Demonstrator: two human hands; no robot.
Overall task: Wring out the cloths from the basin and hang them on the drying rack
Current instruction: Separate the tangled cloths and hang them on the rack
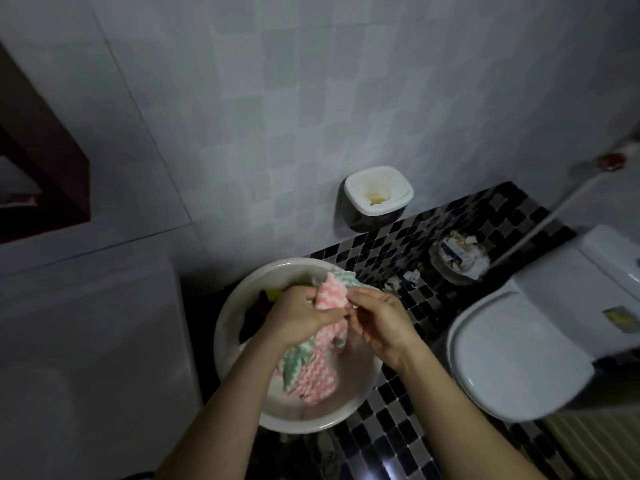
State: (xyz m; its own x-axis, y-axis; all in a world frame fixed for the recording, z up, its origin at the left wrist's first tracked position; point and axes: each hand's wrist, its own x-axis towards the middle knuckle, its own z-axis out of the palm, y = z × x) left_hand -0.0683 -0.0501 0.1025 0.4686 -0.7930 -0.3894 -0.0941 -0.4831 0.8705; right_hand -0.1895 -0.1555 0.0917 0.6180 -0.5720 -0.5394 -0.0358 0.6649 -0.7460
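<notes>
Single head-mounted, wide-angle view. It faces forward and steeply down from close above the basin (pixel 227 327), at lower centre. The left hand (pixel 298 317) and right hand (pixel 381 327) reach in from the bottom edge. The tiled wall (pixel 311 98) fills the upper half; the toilet (pixel 512 358) sits at the right edge.

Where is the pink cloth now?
The cloth is central in head view, gripped by left hand and right hand over the basin, left of the toilet.
</notes>
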